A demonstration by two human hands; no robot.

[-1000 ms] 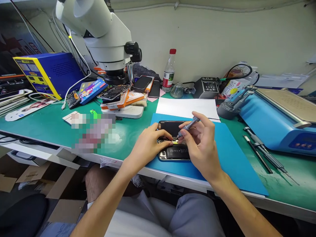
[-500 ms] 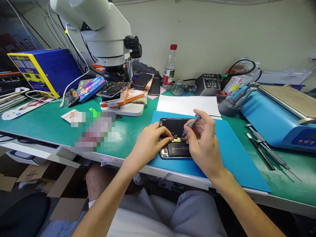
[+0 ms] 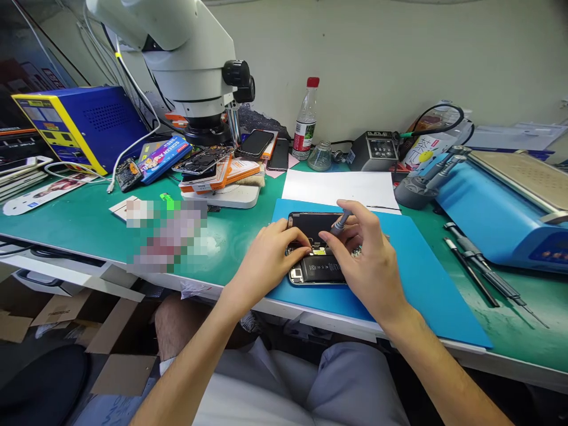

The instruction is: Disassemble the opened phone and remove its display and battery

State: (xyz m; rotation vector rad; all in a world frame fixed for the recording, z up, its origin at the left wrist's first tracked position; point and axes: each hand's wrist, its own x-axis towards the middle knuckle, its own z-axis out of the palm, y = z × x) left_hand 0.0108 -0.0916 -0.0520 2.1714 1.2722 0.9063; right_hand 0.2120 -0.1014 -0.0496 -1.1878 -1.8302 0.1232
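Note:
An opened smartphone (image 3: 323, 269) lies on the blue mat, its black battery facing up and its dark screen half folded back behind it. My left hand (image 3: 277, 251) is closed at the phone's left side, thumb and forefinger reaching in near a small yellow-green part at the middle. In my right hand (image 3: 368, 254) is a small grey screwdriver (image 3: 341, 222), held over the phone's right half. The forefinger rests at the driver's top end and the thumb is against its lower part. My fingers hide the driver's tip.
The blue mat (image 3: 426, 290) lies under the phone, with white paper (image 3: 337, 188) behind it. A microscope (image 3: 190, 77) stands at the back left beside stacked phones and boxes. On the right are another screwdriver (image 3: 488, 269), a tool holder (image 3: 417, 190) and a blue machine (image 3: 506, 219).
My right hand has shifted slightly, and the screwdriver's top end has moved left and stands more upright. The right thumb reaches further left. My left hand and the phone stay about where they were.

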